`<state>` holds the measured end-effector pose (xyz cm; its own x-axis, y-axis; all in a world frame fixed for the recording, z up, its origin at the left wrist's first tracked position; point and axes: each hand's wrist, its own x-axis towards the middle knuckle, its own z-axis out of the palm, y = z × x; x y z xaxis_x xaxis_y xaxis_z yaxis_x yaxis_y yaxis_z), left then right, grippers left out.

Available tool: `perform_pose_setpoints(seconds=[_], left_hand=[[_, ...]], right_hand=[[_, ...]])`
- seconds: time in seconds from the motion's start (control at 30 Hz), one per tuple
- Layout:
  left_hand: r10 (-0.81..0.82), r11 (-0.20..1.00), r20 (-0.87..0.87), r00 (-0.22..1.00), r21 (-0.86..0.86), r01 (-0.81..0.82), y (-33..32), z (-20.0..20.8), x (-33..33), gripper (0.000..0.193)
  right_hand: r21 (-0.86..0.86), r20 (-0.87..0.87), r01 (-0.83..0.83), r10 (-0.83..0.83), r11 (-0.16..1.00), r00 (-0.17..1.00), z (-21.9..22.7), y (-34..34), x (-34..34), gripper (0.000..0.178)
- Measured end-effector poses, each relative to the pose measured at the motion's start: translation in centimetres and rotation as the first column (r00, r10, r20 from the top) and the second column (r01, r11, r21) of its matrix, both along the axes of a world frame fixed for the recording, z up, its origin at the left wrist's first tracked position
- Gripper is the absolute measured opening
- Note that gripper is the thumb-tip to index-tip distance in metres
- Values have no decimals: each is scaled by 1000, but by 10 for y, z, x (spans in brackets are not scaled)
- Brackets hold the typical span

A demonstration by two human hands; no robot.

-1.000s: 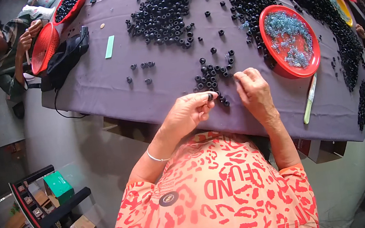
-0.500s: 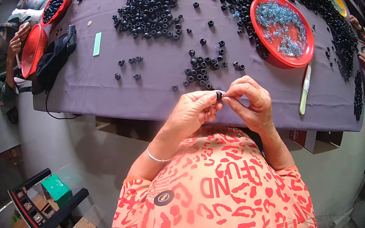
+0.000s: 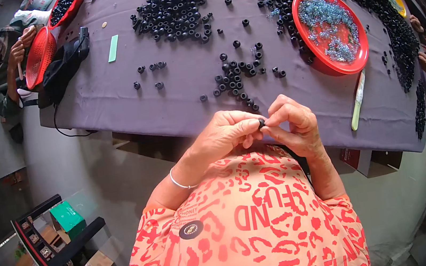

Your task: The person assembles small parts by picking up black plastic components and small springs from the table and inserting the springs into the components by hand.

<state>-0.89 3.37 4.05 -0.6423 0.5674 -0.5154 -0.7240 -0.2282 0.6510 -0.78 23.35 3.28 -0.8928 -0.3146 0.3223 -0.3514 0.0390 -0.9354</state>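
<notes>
Just off the table's front edge, my left hand [image 3: 228, 131] pinches a small round black plastic piece [image 3: 262, 123] between thumb and forefinger. My right hand [image 3: 296, 126] is closed in a pinch, its fingertips meeting the right side of that piece. Whatever the right fingertips hold is too small and covered to make out. Past my hands lies a loose cluster of similar black pieces [image 3: 233, 80], several showing a hole. To the right, a red basin [image 3: 349, 70] holds many tiny clear, bluish bits.
A big heap of black pieces [image 3: 175, 11] spreads over the grey tablecloth [image 3: 151, 114]. A green-handled tool [image 3: 358, 100] lies below the basin, a pale green strip [image 3: 113, 48] at left. Other people's hands [image 3: 16, 51] show at both sides. A shelf [image 3: 70, 251] stands lower left.
Both hands have come slightly toward me, with the black piece between them. The right fingertips have closed in against it, and the pale glint beside it no longer shows.
</notes>
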Motion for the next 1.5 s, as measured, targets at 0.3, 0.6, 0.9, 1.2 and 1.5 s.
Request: perform_pose_setpoints(seconds=[0.3,0.6,0.9,1.2,1.5], left_hand=[[-242,970,207,948,88,228,-8,0,31,15],[-385,921,182,905,142,363,-21,-13,28,14],[-288,946,133,949,196,259,-24,-18,34,17],[-13,948,173,985,316,-43,-29,-27,23,13],[123,942,248,961,274,-191,-31,-35,19,17]], right_hand=[[-86,269,-429,436,899,859,4,6,19,18],[-126,206,-553,567,824,798,2,-10,19,21],[-98,593,-475,435,875,678,12,-15,21,23],[483,-226,352,-274,802,935,-17,-3,-31,12],[686,-477,508,-205,520,854,-35,-9,-61,17]])
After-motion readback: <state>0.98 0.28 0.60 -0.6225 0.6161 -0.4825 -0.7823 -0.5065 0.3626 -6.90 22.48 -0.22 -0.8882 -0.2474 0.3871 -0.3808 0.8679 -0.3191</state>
